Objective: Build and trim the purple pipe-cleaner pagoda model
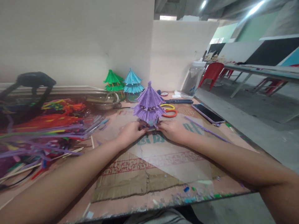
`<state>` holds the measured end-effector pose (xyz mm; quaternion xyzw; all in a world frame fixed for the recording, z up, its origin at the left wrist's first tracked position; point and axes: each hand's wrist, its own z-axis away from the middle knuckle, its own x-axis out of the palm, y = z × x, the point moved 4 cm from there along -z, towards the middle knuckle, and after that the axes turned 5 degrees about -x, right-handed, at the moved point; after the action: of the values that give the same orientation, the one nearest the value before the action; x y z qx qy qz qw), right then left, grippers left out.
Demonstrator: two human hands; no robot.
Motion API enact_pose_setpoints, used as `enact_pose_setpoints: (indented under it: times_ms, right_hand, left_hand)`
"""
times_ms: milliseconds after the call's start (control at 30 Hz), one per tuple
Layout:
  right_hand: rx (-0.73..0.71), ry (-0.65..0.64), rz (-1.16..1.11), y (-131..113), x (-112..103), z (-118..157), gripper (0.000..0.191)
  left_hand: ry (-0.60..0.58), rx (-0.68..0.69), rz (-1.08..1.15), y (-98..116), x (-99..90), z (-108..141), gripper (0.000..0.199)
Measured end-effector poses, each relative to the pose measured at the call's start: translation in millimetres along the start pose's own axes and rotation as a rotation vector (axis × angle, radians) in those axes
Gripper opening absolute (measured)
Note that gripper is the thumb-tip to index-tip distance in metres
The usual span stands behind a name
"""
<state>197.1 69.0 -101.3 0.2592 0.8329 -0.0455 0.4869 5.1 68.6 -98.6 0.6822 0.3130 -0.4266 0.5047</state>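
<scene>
Orange and purple fuzzy strips [48, 122] lie heaped toward the left of the surface [224, 188]. We next see a green tiered model [113, 81] and a blue tiered model [132, 81] near the far edge. Our left hand [132, 132], fingers closed, grips the base of the upright purple tiered model [149, 101], midway between near and far edges; our right hand [172, 129] pinches its other side. Scissors [172, 115] lie just behind; a phone [208, 114] borders the right edge.

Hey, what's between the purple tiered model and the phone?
In the head view, the scissors' yellow and orange handles lie between the purple tiered model and the phone; a purple strip starts slightly nearer the camera.
</scene>
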Motion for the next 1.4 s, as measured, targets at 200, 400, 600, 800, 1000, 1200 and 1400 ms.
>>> enact_pose_setpoints:
  times_ms: [200, 400, 600, 800, 1000, 1200, 1400]
  right_hand:
    - [-0.088, -0.037, 0.001, -2, -1, 1, 0.02]
    - [-0.181, -0.071, 0.031, -10, -6, -4, 0.018]
    - [-0.023, -0.005, 0.004, -13, -12, -15, 0.02]
    - [0.059, -0.069, -0.094, -13, -13, -14, 0.022]
    - [0.141, -0.115, -0.135, -10, -10, -14, 0.022]
    - [0.303, -0.146, -0.186, -6, -9, -19, 0.014]
    - [0.476, -0.143, -0.135, 1, -7, -25, 0.017]
  left_hand:
    - [-0.026, 0.03, 0.026, 0, 0.8, -1, 0.027]
    - [0.057, 0.022, -0.043, 0, 0.7, 0, 0.028]
    - [0.063, 0.018, -0.098, 0, 0.8, -1, 0.03]
    - [0.063, 0.018, -0.118, 1, 1.5, 0, 0.029]
    - [0.059, 0.01, -0.123, -1, 2.5, 0, 0.03]
    - [0.065, 0.035, -0.125, 1, 1.2, 2, 0.031]
    - [0.049, 0.012, -0.138, 1, 1.0, 1, 0.032]
